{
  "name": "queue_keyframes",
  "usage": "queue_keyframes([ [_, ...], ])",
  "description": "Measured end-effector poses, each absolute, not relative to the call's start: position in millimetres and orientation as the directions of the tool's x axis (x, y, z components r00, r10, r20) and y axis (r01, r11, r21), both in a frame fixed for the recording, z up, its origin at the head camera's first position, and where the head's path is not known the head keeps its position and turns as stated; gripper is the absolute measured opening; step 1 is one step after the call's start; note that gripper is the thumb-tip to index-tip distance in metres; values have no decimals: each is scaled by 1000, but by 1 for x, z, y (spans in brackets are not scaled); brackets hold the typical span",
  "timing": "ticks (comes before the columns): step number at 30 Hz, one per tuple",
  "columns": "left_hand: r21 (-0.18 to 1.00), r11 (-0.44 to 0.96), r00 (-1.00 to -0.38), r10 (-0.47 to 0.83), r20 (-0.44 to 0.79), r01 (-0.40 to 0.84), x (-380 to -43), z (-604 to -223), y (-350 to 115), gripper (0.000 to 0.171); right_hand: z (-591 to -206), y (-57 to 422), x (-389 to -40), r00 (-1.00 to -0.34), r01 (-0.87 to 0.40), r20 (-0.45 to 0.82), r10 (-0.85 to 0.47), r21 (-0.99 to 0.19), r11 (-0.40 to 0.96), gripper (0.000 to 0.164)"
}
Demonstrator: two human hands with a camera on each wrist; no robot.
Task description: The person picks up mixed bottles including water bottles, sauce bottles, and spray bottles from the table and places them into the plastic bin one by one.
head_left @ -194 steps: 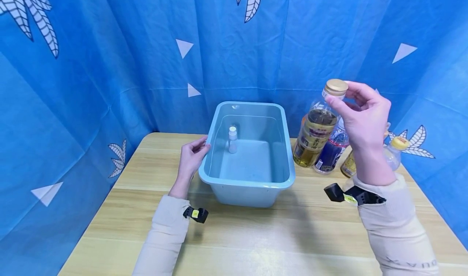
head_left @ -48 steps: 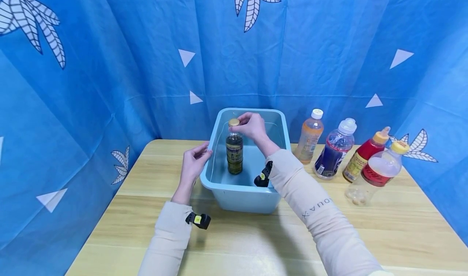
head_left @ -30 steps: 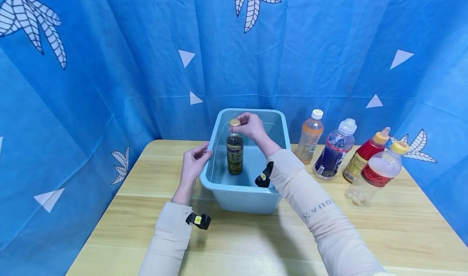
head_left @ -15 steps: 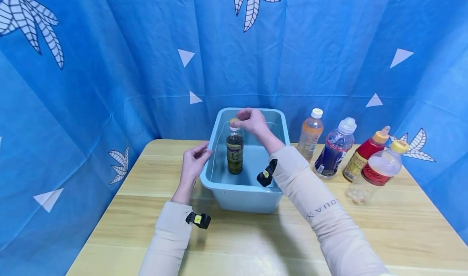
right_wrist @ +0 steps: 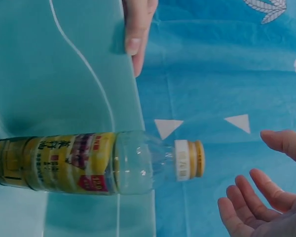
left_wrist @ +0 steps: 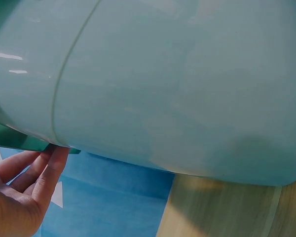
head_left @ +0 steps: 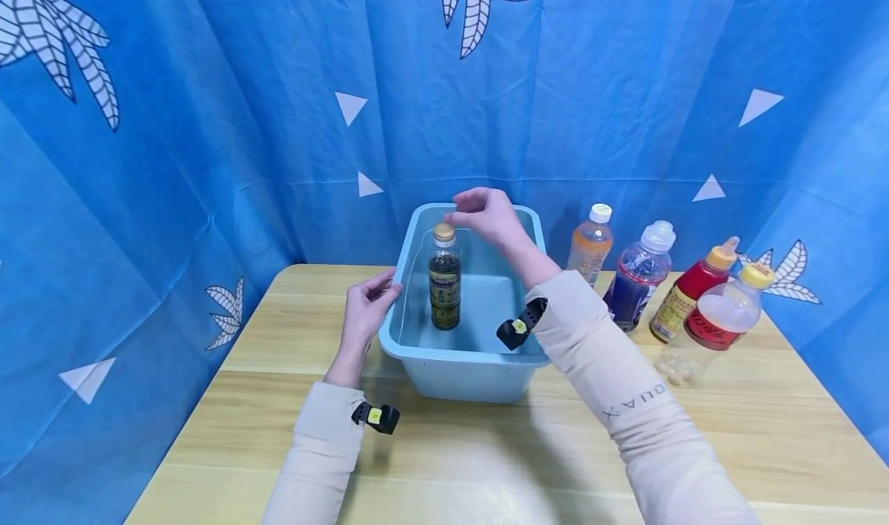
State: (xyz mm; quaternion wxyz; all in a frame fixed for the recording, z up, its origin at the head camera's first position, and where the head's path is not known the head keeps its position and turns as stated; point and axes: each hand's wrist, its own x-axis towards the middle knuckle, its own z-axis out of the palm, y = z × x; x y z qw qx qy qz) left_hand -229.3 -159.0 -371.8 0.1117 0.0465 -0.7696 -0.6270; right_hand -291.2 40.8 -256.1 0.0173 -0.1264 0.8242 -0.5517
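Note:
In the head view, a cooking oil bottle (head_left: 444, 286) with a gold cap stands upright inside the pale blue plastic tub (head_left: 464, 357). Just above and right of that cap is my right hand (head_left: 491, 216). The right wrist view shows the right hand (right_wrist: 266, 197) with its fingers apart, separated from the bottle (right_wrist: 89, 163). My left hand (head_left: 366, 305) holds the tub's left rim, its thumb (right_wrist: 133, 45) inside the wall. In the left wrist view the left-hand fingers (left_wrist: 42, 180) lie under the rim. I cannot see the small white-capped bottle now.
Right of the tub on the wooden table (head_left: 278, 463) stand an orange drink bottle (head_left: 590, 248), a dark-labelled bottle (head_left: 635, 282), a red sauce bottle (head_left: 684, 297) and a leaning clear bottle (head_left: 722, 320) with a yellow cap. A blue curtain (head_left: 299, 85) hangs behind.
My right hand carried the oil bottle from the right side into the tub. It has since let go of the cap and risen up and right. My left hand stays on the rim.

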Motion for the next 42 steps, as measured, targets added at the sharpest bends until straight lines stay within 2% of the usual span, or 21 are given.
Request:
queue_keyframes([
  [23,974,217,-969,-217,116,68,-229,-372,-158,37,-245,78,-259,-933,-314,229,-277,-892,323,32],
  [42,976,210,-969,-224,101,53,-230,-373,-157,37,-264,119,-241,-931,-353,301,-208,-886,300,34],
])
